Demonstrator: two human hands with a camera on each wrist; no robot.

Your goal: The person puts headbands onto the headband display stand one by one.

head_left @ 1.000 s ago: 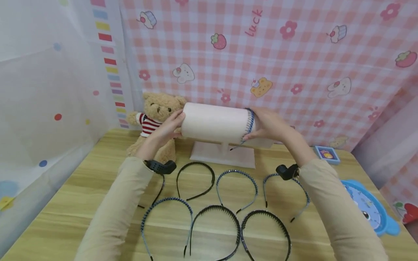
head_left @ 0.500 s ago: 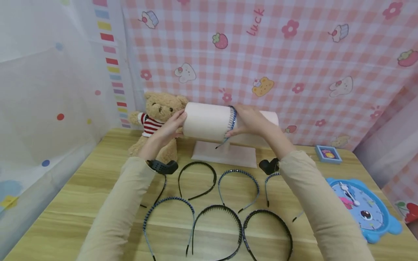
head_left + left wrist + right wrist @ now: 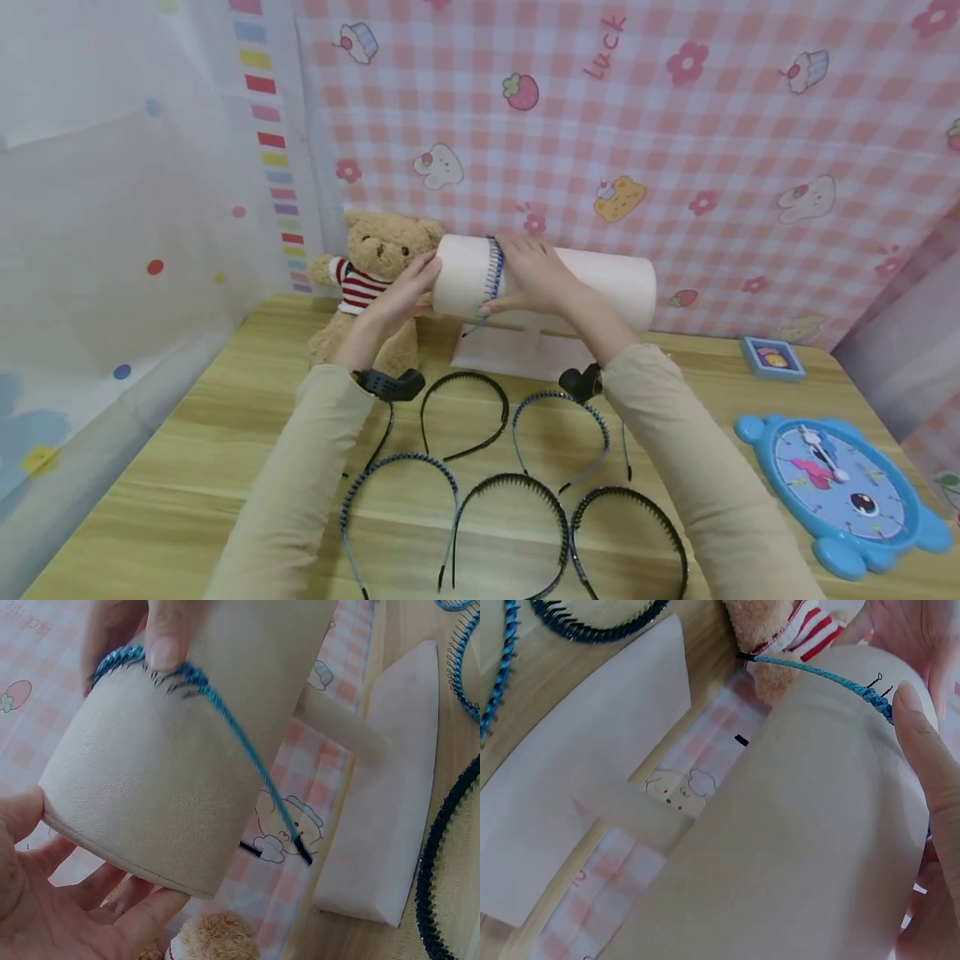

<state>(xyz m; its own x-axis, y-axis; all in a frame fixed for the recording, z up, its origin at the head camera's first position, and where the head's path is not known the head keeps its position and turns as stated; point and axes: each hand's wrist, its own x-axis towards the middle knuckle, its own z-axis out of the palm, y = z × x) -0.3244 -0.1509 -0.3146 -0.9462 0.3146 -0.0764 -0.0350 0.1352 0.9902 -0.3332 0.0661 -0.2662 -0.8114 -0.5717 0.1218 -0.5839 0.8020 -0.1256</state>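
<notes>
Gingham cloth (image 3: 570,125) is hanging behind the padded roll (image 3: 592,283); in the head view, loose headbands (image 3: 513,477) are lying before it on the surface (image 3: 225,400). The left hand (image 3: 395,302) is gripping the roll's left end, while the right hand (image 3: 536,275) is holding a blue headband (image 3: 496,273) around the roll near that end. In the left wrist view, one black tip (image 3: 302,850) is jutting past the roll. In the right wrist view, the headband is looking light, springy; its toothed sides are probably offering the surest hold.
</notes>
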